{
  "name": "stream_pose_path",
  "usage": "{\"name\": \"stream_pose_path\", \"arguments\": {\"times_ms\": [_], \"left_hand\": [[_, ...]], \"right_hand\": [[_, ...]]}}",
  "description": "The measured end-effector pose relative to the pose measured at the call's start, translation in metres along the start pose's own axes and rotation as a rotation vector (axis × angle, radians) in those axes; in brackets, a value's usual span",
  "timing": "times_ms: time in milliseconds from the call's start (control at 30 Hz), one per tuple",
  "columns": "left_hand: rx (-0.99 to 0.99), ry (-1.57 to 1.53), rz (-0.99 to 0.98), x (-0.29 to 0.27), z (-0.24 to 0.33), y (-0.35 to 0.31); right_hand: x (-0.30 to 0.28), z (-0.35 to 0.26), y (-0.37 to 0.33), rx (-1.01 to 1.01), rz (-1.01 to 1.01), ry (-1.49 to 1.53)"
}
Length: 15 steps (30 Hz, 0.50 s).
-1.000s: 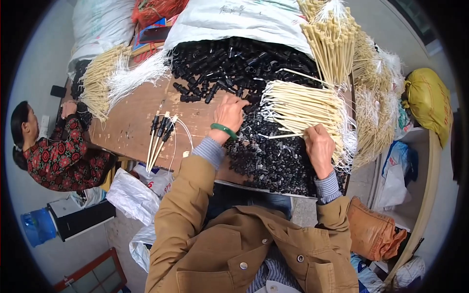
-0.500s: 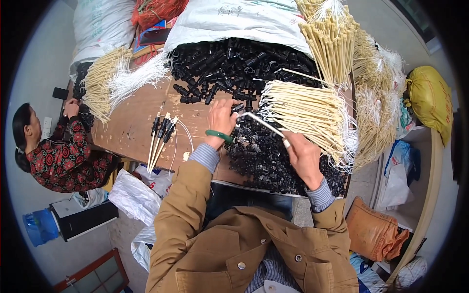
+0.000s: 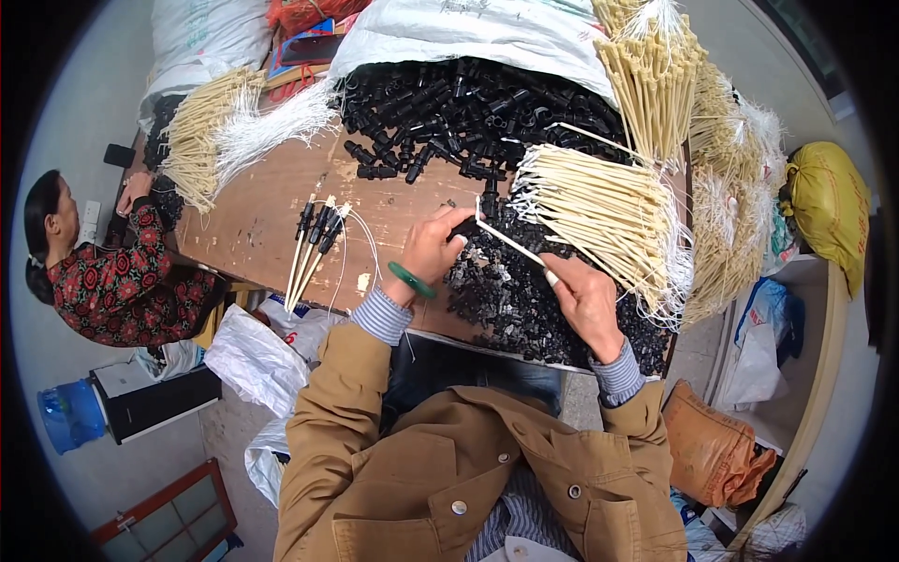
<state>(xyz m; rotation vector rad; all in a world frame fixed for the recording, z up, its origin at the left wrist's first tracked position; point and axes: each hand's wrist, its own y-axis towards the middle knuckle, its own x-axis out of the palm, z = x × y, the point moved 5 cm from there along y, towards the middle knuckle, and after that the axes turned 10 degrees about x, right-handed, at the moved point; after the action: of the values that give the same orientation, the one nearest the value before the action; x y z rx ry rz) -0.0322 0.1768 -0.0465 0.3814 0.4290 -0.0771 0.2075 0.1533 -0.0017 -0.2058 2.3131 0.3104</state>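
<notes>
Jacket (image 3: 403, 468), one: brown, long-sleeved, worn open down the front; seams top-stitched. Fastenings: a round silvery snap (image 3: 458, 508), a smaller one (image 3: 503, 458) above it, and a ring-shaped snap (image 3: 574, 492) with a dark centre on the opposite edge. Stitched pocket (image 3: 613, 515) low on the right front. Left sleeve (image 3: 342, 403) and right sleeve (image 3: 637, 454): matching brown, creased. Shirt (image 3: 510, 525): blue-grey and pale stripes, visible in the jacket opening; left cuff (image 3: 381, 317) and right cuff (image 3: 619, 373) extend past the sleeves. Bangle (image 3: 410, 280), one: green, smooth, round, on the left wrist. Trousers (image 3: 435, 375): dark blue, partly hidden. Left hand (image 3: 431, 251), right hand (image 3: 587, 300): bare.
</notes>
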Motion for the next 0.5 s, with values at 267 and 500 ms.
{"name": "stream_pose_path", "arguments": {"times_ms": [267,500], "left_hand": [[0.249,0.239,-0.056,0.009,0.001,-0.006],[0.504,0.425,-0.110,0.025,0.033,-0.011]], "right_hand": [[0.004,-0.010,-0.005,-0.098,-0.019,-0.250],[0.017,-0.020,-0.006,-0.124,-0.021,-0.320]]}}
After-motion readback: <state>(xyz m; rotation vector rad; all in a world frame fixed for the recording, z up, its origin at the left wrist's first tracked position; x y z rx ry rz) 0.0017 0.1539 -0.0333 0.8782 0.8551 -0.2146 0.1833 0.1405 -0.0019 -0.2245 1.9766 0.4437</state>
